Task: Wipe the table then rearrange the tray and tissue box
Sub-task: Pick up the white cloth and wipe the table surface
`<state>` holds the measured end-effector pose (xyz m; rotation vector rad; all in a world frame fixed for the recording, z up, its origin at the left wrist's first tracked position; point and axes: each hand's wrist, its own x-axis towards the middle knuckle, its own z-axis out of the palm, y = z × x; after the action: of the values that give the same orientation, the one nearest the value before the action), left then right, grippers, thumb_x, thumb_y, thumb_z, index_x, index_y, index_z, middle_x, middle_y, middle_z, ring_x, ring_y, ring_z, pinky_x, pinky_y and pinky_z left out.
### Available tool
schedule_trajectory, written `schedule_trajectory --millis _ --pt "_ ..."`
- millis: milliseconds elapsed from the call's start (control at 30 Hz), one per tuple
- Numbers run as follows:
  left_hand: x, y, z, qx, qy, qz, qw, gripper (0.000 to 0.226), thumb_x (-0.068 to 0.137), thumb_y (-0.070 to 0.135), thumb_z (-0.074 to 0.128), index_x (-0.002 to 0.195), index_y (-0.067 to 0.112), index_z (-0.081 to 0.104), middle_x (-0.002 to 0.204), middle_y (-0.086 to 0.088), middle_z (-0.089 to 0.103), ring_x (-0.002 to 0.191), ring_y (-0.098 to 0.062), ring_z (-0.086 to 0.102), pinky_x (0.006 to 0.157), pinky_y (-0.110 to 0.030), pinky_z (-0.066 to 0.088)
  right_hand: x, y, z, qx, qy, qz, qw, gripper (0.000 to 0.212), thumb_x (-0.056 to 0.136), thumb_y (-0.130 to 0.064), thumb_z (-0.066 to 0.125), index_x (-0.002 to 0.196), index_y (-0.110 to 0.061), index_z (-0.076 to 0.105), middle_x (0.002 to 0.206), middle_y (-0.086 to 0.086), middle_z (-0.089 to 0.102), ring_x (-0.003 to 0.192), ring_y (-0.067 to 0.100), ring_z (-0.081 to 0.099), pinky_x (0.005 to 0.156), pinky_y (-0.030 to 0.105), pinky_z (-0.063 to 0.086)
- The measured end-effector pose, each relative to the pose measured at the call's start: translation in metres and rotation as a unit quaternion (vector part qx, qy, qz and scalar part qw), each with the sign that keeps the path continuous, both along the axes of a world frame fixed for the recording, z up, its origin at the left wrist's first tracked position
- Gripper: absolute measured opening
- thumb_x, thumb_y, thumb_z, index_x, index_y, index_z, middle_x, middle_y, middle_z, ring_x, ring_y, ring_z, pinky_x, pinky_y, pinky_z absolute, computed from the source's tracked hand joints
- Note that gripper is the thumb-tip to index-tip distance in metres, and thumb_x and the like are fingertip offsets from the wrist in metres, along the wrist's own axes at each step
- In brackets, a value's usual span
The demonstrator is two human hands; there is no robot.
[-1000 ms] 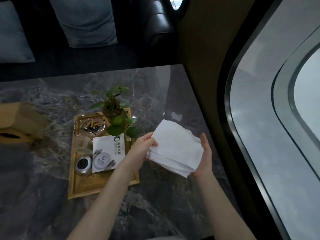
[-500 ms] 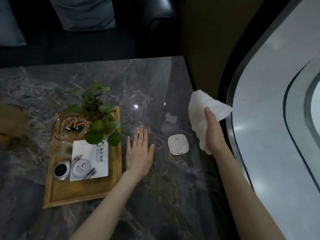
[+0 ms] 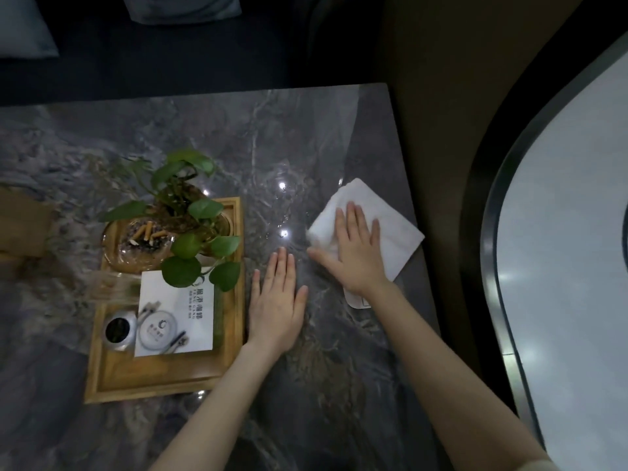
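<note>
1. At the far left edge of the view, the tissue box (image 3: 20,226) sat on the tabletop (image 3: 306,137), cut off by the frame and too blurred for you to read much beyond its tan colour.
2. Right of it, a stretch of bare marble separated the box from the wooden tray (image 3: 163,375), which lay square to the near edge.
3. The tray carried a potted plant (image 3: 183,212), a glass ashtray (image 3: 142,243) with cigarette butts, a small metal tin (image 3: 117,329) and a white card (image 3: 176,317) with a round lid on it.
4. Your left hand (image 3: 277,307) lay palm down on the marble just beside the tray's right rim, fingers straight and close together, holding nothing.
5. Your right hand (image 3: 353,253) pressed flat on the white cloth (image 3: 390,232), fingers slightly spread, thumb reaching left onto the stone.
6. The cloth looked folded into a thick square, turned corner-up, near the tabletop's right edge.
7. A white pad (image 3: 356,299) peeked out under your right wrist.
8. Open marble remained behind both hands toward the far edge, and in front toward you.
</note>
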<state>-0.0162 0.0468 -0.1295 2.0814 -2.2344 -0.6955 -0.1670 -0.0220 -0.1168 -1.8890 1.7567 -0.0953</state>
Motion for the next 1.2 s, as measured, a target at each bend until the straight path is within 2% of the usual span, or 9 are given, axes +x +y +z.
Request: schedule_trajectory --millis 67,200,267,400,533,733,867,1033,1200 --pt "0.001 0.0 -0.001 -0.005 -0.003 -0.002 1.0 0.065 0.083 0.047 -0.004 0.139 0.016 -0.01 0.147 0.004 -0.017 0.135 -0.008 -0.019 0.111 -0.035 -0.012 0.0 0.0 -0.004 -0.013 0.034 0.021 0.999 0.086 0.086 -0.065 0.027 0.145 -0.011 -0.007 0.156 0.009 -0.012 0.143 0.02 -0.016 0.114 0.044 -0.015" --pt "0.001 0.0 -0.001 -0.005 0.002 0.002 1.0 0.068 0.083 0.047 -0.004 0.143 0.014 -0.004 0.147 0.004 -0.016 0.135 -0.008 -0.019 0.111 -0.035 -0.013 -0.004 -0.011 0.0 -0.119 -0.018 -0.067 0.99 0.055 0.096 -0.041 0.024 0.14 -0.008 0.031 0.152 0.013 0.027 0.142 0.023 0.018 0.116 0.041 0.007" --pt "0.002 0.0 0.0 -0.004 0.009 0.002 1.0 0.067 0.083 0.047 -0.004 0.142 0.015 -0.006 0.147 0.004 -0.016 0.135 -0.008 -0.018 0.111 -0.035 -0.013 -0.004 -0.014 -0.002 -0.142 0.01 -0.094 0.985 0.059 0.094 -0.042 0.024 0.143 -0.009 0.023 0.153 0.016 0.021 0.143 0.026 0.013 0.116 0.041 0.004" --pt "0.003 0.001 0.0 -0.002 0.009 -0.001 1.0 0.062 0.082 0.046 -0.005 0.137 0.018 -0.013 0.148 0.004 -0.015 0.135 -0.007 -0.018 0.111 -0.035 -0.012 0.006 -0.016 -0.013 -0.054 0.081 -0.09 0.991 0.085 0.086 -0.064 0.026 0.146 -0.012 -0.005 0.155 0.019 -0.009 0.143 0.027 -0.013 0.115 0.044 -0.009" --pt "0.002 0.001 -0.001 -0.003 0.005 0.0 1.0 0.061 0.083 0.046 -0.004 0.136 0.017 -0.014 0.147 0.004 -0.016 0.136 -0.009 -0.018 0.111 -0.035 -0.013 0.016 -0.012 -0.014 -0.045 0.105 -0.037 0.993 0.092 0.083 -0.069 0.026 0.145 -0.011 -0.008 0.155 0.018 -0.011 0.143 0.027 -0.014 0.114 0.045 -0.012" --pt "0.001 0.002 0.0 -0.003 -0.013 -0.009 1.0 0.067 0.083 0.045 -0.005 0.14 0.011 -0.008 0.146 0.002 -0.018 0.135 -0.011 -0.019 0.111 -0.036 -0.012 0.012 0.008 -0.018 -0.062 0.12 0.077 0.988 0.081 0.08 -0.06 0.0 0.145 -0.013 -0.008 0.157 0.011 -0.007 0.144 0.022 -0.01 0.113 0.04 -0.012" --pt "0.001 0.002 -0.002 -0.013 -0.005 -0.002 1.0 0.063 0.085 0.045 -0.001 0.139 0.013 -0.011 0.148 0.003 -0.016 0.137 -0.011 -0.018 0.111 -0.036 -0.012 0.011 0.003 -0.021 -0.068 0.129 0.078 0.986 0.077 0.08 -0.057 -0.006 0.144 -0.015 -0.01 0.157 0.009 -0.007 0.144 0.021 -0.01 0.112 0.039 -0.013" --pt "0.001 0.002 -0.005 -0.027 0.001 0.005 1.0 0.061 0.088 0.044 0.005 0.139 0.014 -0.007 0.151 0.001 -0.009 0.139 -0.012 -0.012 0.112 -0.033 -0.015 0.004 -0.024 -0.023 -0.078 0.142 0.064 0.985 0.076 0.082 -0.058 -0.003 0.145 -0.016 -0.009 0.157 0.009 -0.007 0.144 0.025 -0.011 0.112 0.043 -0.014" --pt "-0.002 0.002 -0.01 -0.05 -0.035 0.014 0.998 0.059 0.094 0.043 0.011 0.14 0.006 0.012 0.15 -0.006 0.016 0.139 -0.014 0.005 0.11 -0.037 0.0 -0.01 -0.067 -0.02 -0.061 0.14 0.089 0.984 0.07 0.092 -0.055 0.015 0.145 -0.016 -0.008 0.157 0.009 -0.009 0.143 0.025 -0.013 0.114 0.046 -0.011"
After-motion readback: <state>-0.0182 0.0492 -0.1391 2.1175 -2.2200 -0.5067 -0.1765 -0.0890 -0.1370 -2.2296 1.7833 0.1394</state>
